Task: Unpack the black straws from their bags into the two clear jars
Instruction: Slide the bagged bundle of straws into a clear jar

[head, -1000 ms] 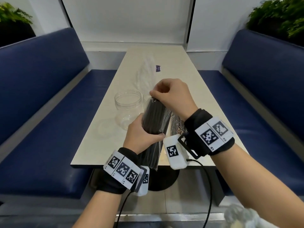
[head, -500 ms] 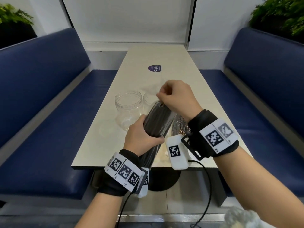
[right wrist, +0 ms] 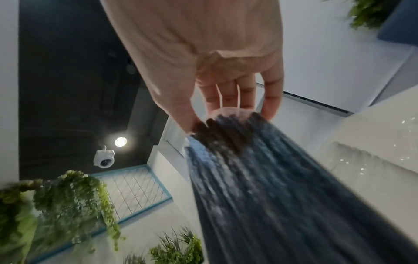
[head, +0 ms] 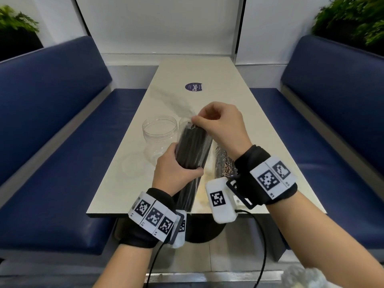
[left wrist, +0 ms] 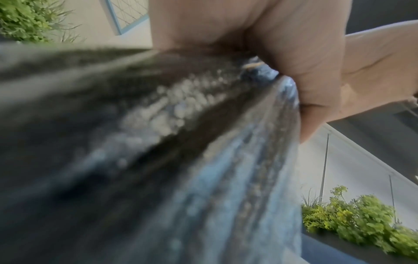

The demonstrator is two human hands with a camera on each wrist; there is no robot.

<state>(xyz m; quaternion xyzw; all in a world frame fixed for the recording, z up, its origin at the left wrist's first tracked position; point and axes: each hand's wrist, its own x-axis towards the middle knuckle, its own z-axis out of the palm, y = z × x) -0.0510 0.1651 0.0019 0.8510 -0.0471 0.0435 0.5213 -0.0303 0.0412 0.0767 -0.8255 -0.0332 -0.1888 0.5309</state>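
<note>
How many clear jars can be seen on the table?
2. One open clear jar stands on the table, left of the straw bundle. The second jar is just behind the bundle, mostly hidden; only its rim shows.

Two clear jars (head: 159,129) stand side by side mid-table, two bags of black straws (head: 192,151) sit nearer, and one round sticker (head: 193,87) lies far.

Café booth: blue benches (head: 62,121), long table (head: 207,75).
</note>
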